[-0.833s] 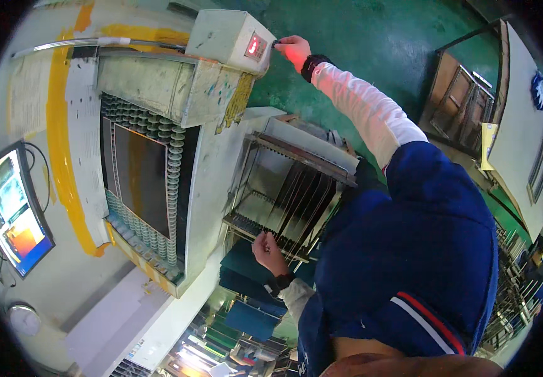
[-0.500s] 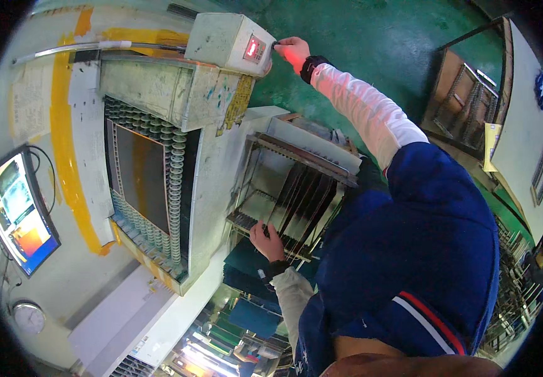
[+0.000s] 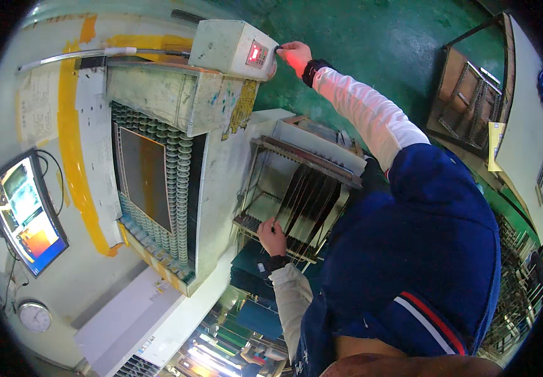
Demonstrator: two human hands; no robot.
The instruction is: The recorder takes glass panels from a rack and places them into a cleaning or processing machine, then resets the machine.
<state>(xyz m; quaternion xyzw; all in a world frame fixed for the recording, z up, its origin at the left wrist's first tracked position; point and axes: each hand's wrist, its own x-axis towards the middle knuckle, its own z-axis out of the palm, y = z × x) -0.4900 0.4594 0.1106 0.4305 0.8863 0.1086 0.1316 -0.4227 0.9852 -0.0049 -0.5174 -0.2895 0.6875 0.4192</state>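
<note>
My left hand (image 3: pixel 272 237) rests with fingers curled on the near rail of a metal slotted rack (image 3: pixel 296 198) holding thin, dark, stiff panels (image 3: pixel 309 204), likely fragile, best gripped by edges, while at one o'clock my right hand (image 3: pixel 294 54) pinches a small knob (image 3: pixel 277 48) on a grey control box (image 3: pixel 233 48).

A monitor (image 3: pixel 27 213) glows at the left wall, a round clock (image 3: pixel 34 315) below it. Yellow paint (image 3: pixel 76 151) streaks the machine beside a dark panel (image 3: pixel 146 179) ringed by rollers (image 3: pixel 180 188). Green floor (image 3: pixel 378 38) beyond.
</note>
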